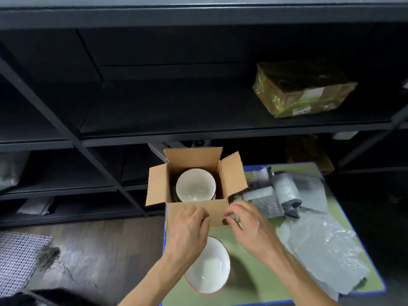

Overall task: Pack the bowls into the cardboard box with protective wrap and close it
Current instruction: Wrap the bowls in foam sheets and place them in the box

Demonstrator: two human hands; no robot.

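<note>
Two hands meet at the near flap (217,212) of the box (192,159). The left hand (187,230) curls its fingers (199,215) over the flap's face; whether they grip it is unclear. The right hand (249,226) pinches the flap's right corner between thumb and fingers (231,209). The box stands open at the far left corner of the desk (247,255), with one bowl (195,186) inside. A second bowl (212,268) sits under the left wrist, and wrap (320,246) lies to the right.

My brown cardboard box (196,214) holds a white bowl (195,186); before the box sits a red-rimmed white bowl (209,266) on my green, blue-edged table (247,292).
</note>
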